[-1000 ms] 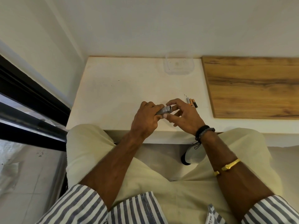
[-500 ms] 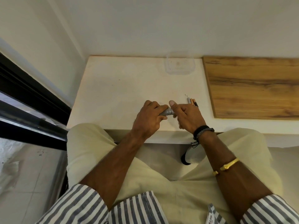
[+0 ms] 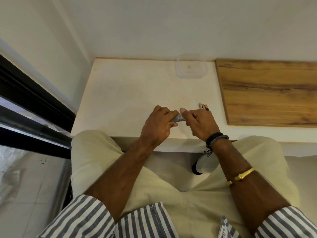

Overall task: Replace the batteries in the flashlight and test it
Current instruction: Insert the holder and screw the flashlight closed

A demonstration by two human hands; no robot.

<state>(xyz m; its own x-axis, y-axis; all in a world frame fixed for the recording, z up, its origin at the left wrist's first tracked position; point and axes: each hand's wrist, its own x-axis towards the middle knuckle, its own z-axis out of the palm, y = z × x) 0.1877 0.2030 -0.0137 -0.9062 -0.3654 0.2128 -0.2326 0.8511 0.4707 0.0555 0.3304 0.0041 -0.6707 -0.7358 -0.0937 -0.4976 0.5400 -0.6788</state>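
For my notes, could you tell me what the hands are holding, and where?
The left hand grips the grey flashlight around its body; the right hand grips its right end.

Batteries seemingly behind right hand

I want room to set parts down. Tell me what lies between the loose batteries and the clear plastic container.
Head view: bare white tabletop between the batteries and the clear container, apart from one tiny dark speck just beyond the batteries.

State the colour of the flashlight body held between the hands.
Silver-grey metal; the flashlight shows in the head view.
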